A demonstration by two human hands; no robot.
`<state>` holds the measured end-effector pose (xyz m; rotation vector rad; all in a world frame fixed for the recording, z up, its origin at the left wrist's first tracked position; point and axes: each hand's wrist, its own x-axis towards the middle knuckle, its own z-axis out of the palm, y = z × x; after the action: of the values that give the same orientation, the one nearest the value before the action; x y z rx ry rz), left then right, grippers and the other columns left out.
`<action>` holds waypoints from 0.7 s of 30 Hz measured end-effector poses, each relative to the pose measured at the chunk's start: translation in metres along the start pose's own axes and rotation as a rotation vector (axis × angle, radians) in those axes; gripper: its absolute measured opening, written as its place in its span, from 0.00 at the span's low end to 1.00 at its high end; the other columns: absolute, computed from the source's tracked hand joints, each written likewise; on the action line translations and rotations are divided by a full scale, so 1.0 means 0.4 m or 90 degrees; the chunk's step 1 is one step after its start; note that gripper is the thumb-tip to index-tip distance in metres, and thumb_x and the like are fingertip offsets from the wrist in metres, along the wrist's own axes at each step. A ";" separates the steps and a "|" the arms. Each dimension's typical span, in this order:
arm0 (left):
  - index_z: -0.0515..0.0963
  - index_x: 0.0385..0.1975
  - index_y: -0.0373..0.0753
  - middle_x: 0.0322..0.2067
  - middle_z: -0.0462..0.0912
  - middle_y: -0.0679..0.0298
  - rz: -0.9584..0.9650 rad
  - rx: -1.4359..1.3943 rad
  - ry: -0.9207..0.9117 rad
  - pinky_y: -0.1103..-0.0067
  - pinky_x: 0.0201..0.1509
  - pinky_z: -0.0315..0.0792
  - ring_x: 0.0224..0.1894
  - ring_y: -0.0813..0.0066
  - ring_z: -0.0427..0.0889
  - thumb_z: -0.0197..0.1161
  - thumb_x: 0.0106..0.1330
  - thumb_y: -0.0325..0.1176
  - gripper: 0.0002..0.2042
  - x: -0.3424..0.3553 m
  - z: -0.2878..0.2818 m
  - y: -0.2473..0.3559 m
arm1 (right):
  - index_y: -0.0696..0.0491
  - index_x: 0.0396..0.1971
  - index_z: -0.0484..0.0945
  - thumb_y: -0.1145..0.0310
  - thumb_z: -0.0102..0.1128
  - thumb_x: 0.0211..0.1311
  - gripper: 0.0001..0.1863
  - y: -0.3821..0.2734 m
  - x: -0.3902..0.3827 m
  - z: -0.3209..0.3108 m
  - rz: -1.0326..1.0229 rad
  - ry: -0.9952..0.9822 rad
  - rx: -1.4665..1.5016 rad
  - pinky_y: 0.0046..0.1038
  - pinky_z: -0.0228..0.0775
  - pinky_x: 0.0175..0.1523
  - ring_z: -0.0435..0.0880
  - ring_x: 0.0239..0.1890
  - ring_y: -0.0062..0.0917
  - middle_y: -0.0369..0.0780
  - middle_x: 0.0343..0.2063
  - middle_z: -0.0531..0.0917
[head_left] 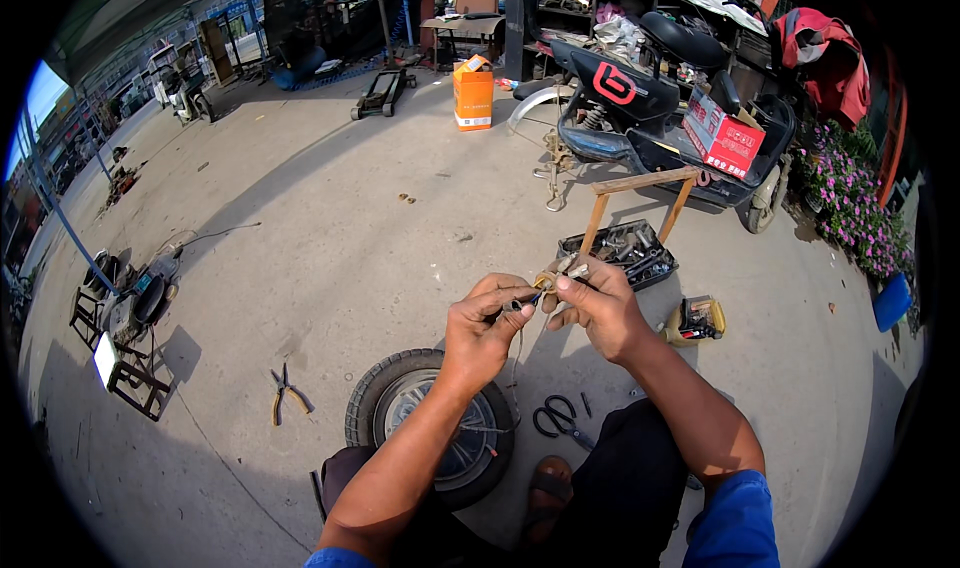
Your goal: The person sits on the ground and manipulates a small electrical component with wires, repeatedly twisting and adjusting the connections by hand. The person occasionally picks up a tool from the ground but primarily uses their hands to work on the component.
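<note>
My left hand [483,323] is closed on a dark wire end with a small sleeve, held just left of my right hand. My right hand [595,308] pinches a small tan-and-metal part [548,280]; exactly what it is I cannot make out. The two hands nearly meet at this part, and a thin cable [515,388] hangs from them to the wheel [395,388] lying on the ground between my legs. Black-handled scissors [562,418] lie right of the wheel. Pliers [290,393] with tan handles lie open to the left.
Ahead stand a black tray of tools [630,263], a wooden frame [640,178], a yellow container [700,318], an orange box [472,98] and a scooter [650,118] carrying a red box. Stools and machinery [130,368] are at the left, a floor jack [380,98] behind, flowers [860,198] right.
</note>
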<state>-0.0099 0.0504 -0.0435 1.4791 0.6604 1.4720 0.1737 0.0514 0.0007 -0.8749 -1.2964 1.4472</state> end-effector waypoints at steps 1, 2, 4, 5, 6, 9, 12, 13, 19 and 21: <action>0.84 0.38 0.31 0.39 0.81 0.60 0.000 -0.007 0.003 0.77 0.48 0.71 0.43 0.73 0.77 0.66 0.61 0.20 0.07 -0.001 0.002 0.002 | 0.59 0.44 0.75 0.64 0.57 0.70 0.14 0.001 0.000 -0.002 -0.003 -0.008 -0.010 0.27 0.80 0.37 0.83 0.36 0.23 0.38 0.34 0.80; 0.84 0.37 0.31 0.38 0.81 0.61 -0.001 -0.015 0.007 0.78 0.47 0.71 0.43 0.74 0.77 0.67 0.60 0.21 0.06 -0.002 0.003 0.003 | 0.60 0.45 0.74 0.63 0.58 0.69 0.15 0.001 0.000 -0.003 -0.003 -0.012 -0.015 0.27 0.80 0.36 0.83 0.36 0.23 0.39 0.35 0.81; 0.83 0.32 0.30 0.37 0.81 0.62 -0.025 -0.032 0.034 0.79 0.44 0.71 0.40 0.75 0.77 0.69 0.59 0.21 0.04 -0.005 0.010 0.009 | 0.61 0.46 0.73 0.63 0.59 0.67 0.17 -0.002 0.000 -0.006 -0.003 -0.021 -0.025 0.27 0.80 0.36 0.82 0.36 0.23 0.41 0.37 0.81; 0.83 0.30 0.29 0.36 0.81 0.63 -0.037 -0.040 0.047 0.80 0.43 0.71 0.38 0.76 0.76 0.70 0.58 0.21 0.04 -0.006 0.013 0.011 | 0.60 0.46 0.73 0.64 0.60 0.67 0.16 -0.003 0.000 -0.004 -0.004 -0.023 -0.016 0.27 0.80 0.36 0.82 0.36 0.23 0.41 0.36 0.81; 0.83 0.30 0.30 0.36 0.81 0.63 -0.029 -0.044 0.054 0.80 0.43 0.71 0.38 0.77 0.76 0.71 0.57 0.21 0.04 -0.006 0.013 0.010 | 0.60 0.46 0.74 0.64 0.60 0.67 0.16 -0.004 0.000 -0.001 -0.006 -0.024 -0.006 0.27 0.80 0.36 0.82 0.36 0.23 0.40 0.36 0.81; 0.82 0.28 0.31 0.35 0.81 0.65 -0.009 -0.058 0.067 0.81 0.42 0.71 0.37 0.79 0.76 0.72 0.56 0.21 0.05 -0.005 0.015 0.002 | 0.60 0.46 0.74 0.66 0.63 0.65 0.16 -0.010 -0.004 0.012 -0.003 -0.029 0.001 0.27 0.79 0.37 0.82 0.34 0.23 0.40 0.35 0.81; 0.80 0.27 0.32 0.35 0.80 0.66 -0.016 -0.068 0.074 0.81 0.40 0.71 0.36 0.80 0.76 0.73 0.56 0.21 0.06 -0.005 0.018 -0.002 | 0.60 0.46 0.74 0.68 0.65 0.62 0.17 -0.003 -0.003 0.004 0.001 -0.036 0.002 0.26 0.78 0.38 0.82 0.32 0.23 0.41 0.36 0.83; 0.79 0.27 0.33 0.34 0.80 0.66 -0.032 -0.069 0.083 0.82 0.40 0.71 0.36 0.81 0.76 0.73 0.56 0.21 0.06 -0.006 0.019 -0.005 | 0.60 0.46 0.74 0.69 0.66 0.61 0.17 -0.001 -0.002 0.001 0.002 -0.039 0.004 0.26 0.77 0.39 0.82 0.32 0.23 0.42 0.36 0.83; 0.77 0.26 0.34 0.29 0.80 0.68 -0.062 -0.071 0.131 0.84 0.34 0.69 0.30 0.84 0.74 0.72 0.56 0.20 0.08 -0.007 0.027 -0.012 | 0.61 0.47 0.73 0.69 0.66 0.61 0.18 0.001 -0.001 0.003 -0.029 -0.019 -0.058 0.26 0.77 0.39 0.83 0.33 0.23 0.43 0.36 0.84; 0.76 0.27 0.34 0.28 0.79 0.69 -0.060 -0.060 0.132 0.84 0.32 0.69 0.29 0.84 0.73 0.72 0.56 0.19 0.09 -0.007 0.028 -0.012 | 0.61 0.47 0.73 0.69 0.64 0.61 0.18 -0.005 0.001 0.000 -0.026 -0.013 -0.082 0.26 0.79 0.38 0.83 0.36 0.23 0.43 0.36 0.84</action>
<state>0.0015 0.0475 -0.0475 1.2178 0.7644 1.5736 0.1739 0.0516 0.0027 -0.9151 -1.4279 1.3562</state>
